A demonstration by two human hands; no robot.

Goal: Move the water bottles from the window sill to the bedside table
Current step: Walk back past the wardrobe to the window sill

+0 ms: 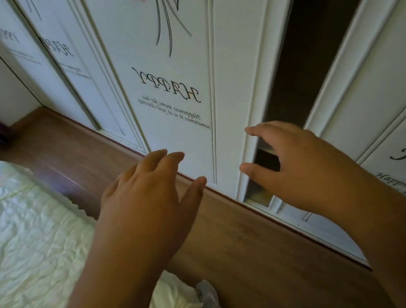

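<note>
Both hands are in the middle of the frame with nothing in them. The left hand and right hand have spread fingers, near the white wardrobe door.

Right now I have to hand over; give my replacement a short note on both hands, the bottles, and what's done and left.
Left hand: open, holds nothing, raised in front of the wardrobe door.
Right hand: open, empty, by the dark gap between the sliding doors.
No water bottles, window sill or bedside table in view; the bed is lower left.
Done: cannot tell from this view.
Left: find the sill and carry the bottles over.
</note>
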